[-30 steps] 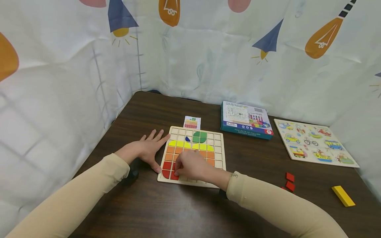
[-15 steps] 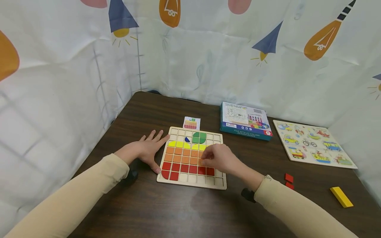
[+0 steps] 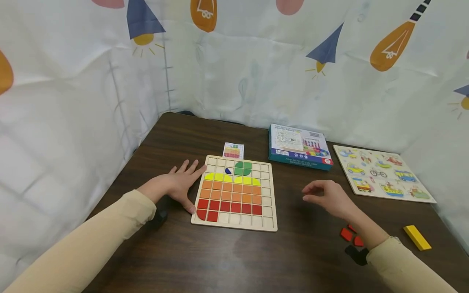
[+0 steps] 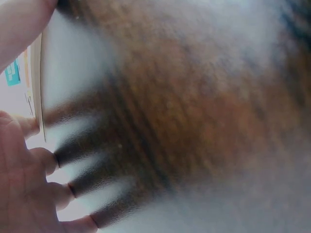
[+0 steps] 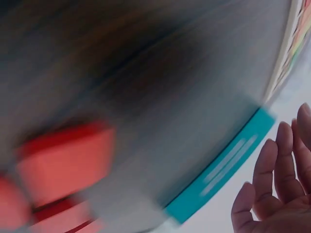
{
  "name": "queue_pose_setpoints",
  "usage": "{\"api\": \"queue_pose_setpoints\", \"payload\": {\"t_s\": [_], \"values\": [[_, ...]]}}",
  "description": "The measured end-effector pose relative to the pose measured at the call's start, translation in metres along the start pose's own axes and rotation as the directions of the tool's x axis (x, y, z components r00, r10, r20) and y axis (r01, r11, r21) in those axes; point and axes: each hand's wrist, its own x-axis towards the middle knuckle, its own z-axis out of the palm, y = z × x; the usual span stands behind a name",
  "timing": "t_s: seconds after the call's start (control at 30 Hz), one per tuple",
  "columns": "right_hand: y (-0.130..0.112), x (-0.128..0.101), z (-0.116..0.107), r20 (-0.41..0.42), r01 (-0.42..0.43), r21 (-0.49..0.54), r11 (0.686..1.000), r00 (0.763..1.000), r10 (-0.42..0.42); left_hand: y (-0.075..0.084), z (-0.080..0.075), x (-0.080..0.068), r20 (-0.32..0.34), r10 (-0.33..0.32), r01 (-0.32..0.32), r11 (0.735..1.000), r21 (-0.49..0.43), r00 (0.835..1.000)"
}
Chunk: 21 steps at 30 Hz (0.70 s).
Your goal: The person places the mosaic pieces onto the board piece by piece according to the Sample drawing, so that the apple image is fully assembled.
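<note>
A wooden grid board (image 3: 269, 221) lies in the middle of the dark table, filled with rows of yellow, orange and red tiles (image 3: 231, 197) plus a green and a blue piece at the top. My left hand (image 3: 179, 185) rests flat on the table against the board's left edge (image 4: 38, 92), fingers straight. My right hand (image 3: 326, 197) hovers above the table to the right of the board, fingers loosely curled, holding nothing. Loose red tiles (image 3: 349, 236) lie beside my right wrist; they appear blurred and close (image 5: 68, 162) in the right wrist view.
A small pattern card (image 3: 233, 150) lies behind the board. A teal-sided game box (image 3: 299, 147) (image 5: 223, 170) stands at the back, with a vehicle puzzle board (image 3: 382, 174) to its right. A yellow block (image 3: 417, 237) lies near the right edge. Patterned cloth walls surround the table.
My right hand left the board's red row and swung right, coming over the table near the loose red tiles. The red row now has more tiles. My left hand stayed put.
</note>
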Motion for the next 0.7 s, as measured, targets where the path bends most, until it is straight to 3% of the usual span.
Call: {"api": "queue_pose_setpoints", "payload": {"t_s": [0.37,0.7], "values": [[0.083,-0.044,-0.033,-0.009,-0.182,-0.066,0.981,0.983,0.182,0.0,-0.002,-0.004,-0.003,0.007,-0.007,1.0,-0.006,1.0],[0.118,-0.056,-0.047,0.013,-0.268,-0.141,0.953,0.962,0.273,-0.001,0.0,-0.002,-0.01,0.02,-0.021,1.0,-0.022,1.0]]}}
